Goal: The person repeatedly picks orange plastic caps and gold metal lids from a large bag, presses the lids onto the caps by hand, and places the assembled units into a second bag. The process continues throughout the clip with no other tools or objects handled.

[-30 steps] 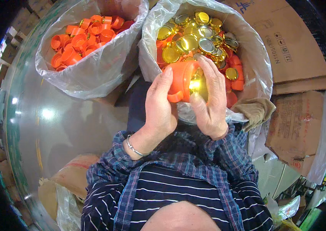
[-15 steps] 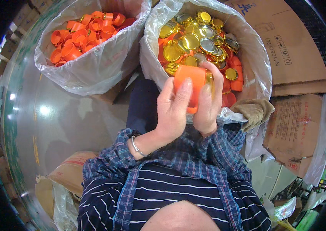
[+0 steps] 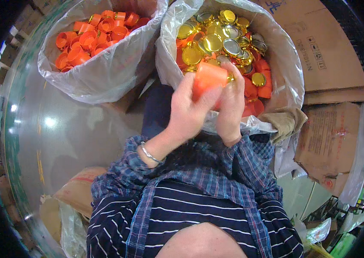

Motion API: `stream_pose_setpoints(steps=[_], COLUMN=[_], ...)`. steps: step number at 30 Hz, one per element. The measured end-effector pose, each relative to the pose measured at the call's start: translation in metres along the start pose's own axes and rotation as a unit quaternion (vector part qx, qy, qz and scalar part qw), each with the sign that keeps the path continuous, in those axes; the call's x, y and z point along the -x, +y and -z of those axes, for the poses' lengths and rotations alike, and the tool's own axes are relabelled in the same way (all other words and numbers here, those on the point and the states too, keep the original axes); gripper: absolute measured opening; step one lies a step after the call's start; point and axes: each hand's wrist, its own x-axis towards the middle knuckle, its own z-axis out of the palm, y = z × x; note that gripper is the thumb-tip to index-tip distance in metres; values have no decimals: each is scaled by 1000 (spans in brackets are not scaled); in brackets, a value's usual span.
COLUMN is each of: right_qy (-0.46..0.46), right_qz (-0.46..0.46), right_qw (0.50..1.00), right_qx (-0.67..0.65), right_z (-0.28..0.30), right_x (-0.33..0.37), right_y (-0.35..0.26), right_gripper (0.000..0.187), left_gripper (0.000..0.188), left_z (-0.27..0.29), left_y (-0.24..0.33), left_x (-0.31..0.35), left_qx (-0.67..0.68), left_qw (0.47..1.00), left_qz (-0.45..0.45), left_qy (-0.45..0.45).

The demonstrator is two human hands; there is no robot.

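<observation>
1. Head view, and the biggest change first: both hands have lifted since a second ago, carrying the orange cap (image 3: 208, 76) up from the near rim of the right-hand bag (image 3: 276, 47) to a spot over its contents.
2. The left hand (image 3: 189, 109) has swung round the near side of the cap, fingers now clamped on its orange wall, thumb side toward the lens; before, it cupped the cap from the left.
3. The right hand (image 3: 232, 101) is pressed against the cap's right side, fingers closed on it, with a gold metal disc (image 3: 230, 78) just peeking out at the fingertips. The bright gold face that showed a second ago is now nearly hidden.
4. The cap itself: glossy orange plastic, round, its smooth side toward us, held between the two hands.
5. Round about: the right-hand bag, clear plastic, holds gold lids over orange caps; the left-hand bag (image 3: 104, 73) holds plain orange caps.
6. Shiny grey-green floor (image 3: 57, 133) on the left, flattened cardboard boxes (image 3: 332, 64) on the right, a tan glove (image 3: 286, 121) draped by the bag.
</observation>
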Motion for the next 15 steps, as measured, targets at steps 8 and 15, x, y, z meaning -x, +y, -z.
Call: stream_pose_setpoints(steps=[8, 15], right_qy=[76, 52], right_qz=[145, -65], right_qw=[971, 992], right_qx=[172, -92], right_z=[5, 4], right_x=[7, 3], right_y=[19, 7], right_gripper=[41, 34], left_gripper=[27, 33], left_z=[-18, -16], left_y=[-5, -15], left_x=[0, 14], left_qx=[270, 48], left_qw=[952, 998], left_qz=[141, -40], left_qy=[41, 27])
